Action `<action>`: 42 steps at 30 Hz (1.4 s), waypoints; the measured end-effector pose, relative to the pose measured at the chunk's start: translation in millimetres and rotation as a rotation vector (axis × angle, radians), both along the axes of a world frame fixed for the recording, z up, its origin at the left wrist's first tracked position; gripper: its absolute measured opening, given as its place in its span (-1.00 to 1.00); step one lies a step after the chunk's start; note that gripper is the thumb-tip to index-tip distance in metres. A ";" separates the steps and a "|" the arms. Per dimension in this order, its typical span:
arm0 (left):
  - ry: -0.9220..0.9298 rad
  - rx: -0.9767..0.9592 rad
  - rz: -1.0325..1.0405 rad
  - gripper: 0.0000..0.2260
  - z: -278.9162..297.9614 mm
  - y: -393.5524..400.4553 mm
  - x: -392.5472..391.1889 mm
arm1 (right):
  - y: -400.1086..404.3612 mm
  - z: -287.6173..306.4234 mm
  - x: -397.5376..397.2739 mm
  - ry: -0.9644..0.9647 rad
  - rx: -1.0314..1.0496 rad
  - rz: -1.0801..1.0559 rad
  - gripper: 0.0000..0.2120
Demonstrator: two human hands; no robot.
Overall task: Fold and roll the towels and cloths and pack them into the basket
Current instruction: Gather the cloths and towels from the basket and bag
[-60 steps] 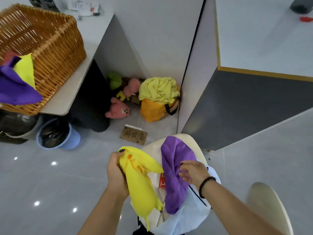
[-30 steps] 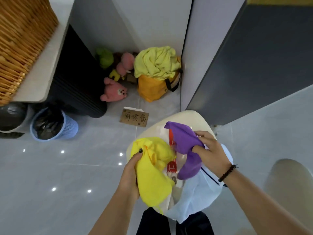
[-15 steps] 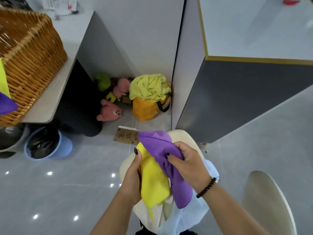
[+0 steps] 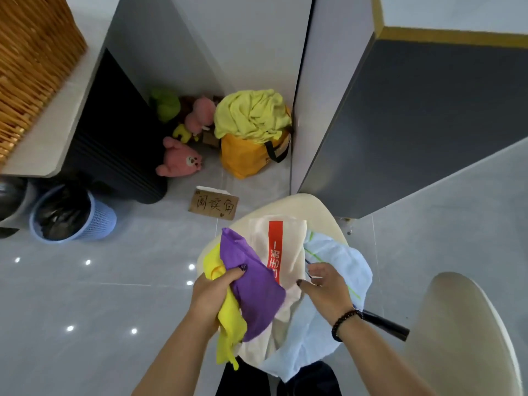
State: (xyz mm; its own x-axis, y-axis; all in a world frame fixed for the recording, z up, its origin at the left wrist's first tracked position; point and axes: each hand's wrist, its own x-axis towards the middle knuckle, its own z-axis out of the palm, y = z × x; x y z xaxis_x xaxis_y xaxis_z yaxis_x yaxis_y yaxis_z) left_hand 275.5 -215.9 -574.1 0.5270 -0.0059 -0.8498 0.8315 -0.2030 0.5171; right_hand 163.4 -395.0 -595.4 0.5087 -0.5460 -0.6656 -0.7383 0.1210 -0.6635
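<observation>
My left hand [image 4: 213, 295] grips a yellow cloth [image 4: 227, 324] and a purple cloth [image 4: 253, 290] bunched together above a cream stool [image 4: 303, 205]. On the stool lie a cream towel with a red stripe [image 4: 281, 247] and a light blue towel [image 4: 334, 261]. My right hand [image 4: 324, 287] rests over these two towels with its fingers spread, touching the blue one. The wicker basket [image 4: 31, 58] stands on a white counter at the upper left, only partly in view.
A blue waste bin [image 4: 85, 221] stands on the floor at left. In the corner sit plush toys [image 4: 180, 161], a yellow bag topped with a yellow-green cloth [image 4: 251, 132] and a cardboard sign [image 4: 214, 205]. A second stool [image 4: 460, 324] is at right, a grey cabinet [image 4: 428, 124] behind.
My right hand has let go of the purple cloth, which my left hand now holds together with the yellow one. The right hand moved down onto the towels on the stool.
</observation>
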 end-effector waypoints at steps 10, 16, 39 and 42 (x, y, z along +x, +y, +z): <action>-0.104 0.245 -0.523 -0.53 -93.9 -32.0 -6.4 | -30.4 -93.3 -30.6 0.535 -0.146 -0.090 -0.17; -0.257 0.557 -0.751 -0.12 -139.2 -35.2 -34.6 | -16.3 -138.7 -55.0 0.611 -0.129 -0.159 0.08; 0.017 -0.112 -0.212 -0.53 -59.6 0.2 -21.2 | -16.3 -74.3 -17.2 0.135 0.241 -0.305 -0.79; -0.059 -0.175 -0.175 -0.52 -22.2 9.6 -14.7 | -12.7 -26.5 -9.8 0.028 0.234 -0.306 -0.87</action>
State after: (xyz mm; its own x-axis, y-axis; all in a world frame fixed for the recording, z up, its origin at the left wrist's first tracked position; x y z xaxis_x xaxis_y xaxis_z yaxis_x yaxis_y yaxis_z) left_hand 260.7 -206.3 -596.2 0.5535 -0.2456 -0.7958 0.7591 -0.2445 0.6034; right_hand 153.6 -407.7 -621.9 0.3255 -0.5016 -0.8015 -0.6622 0.4842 -0.5719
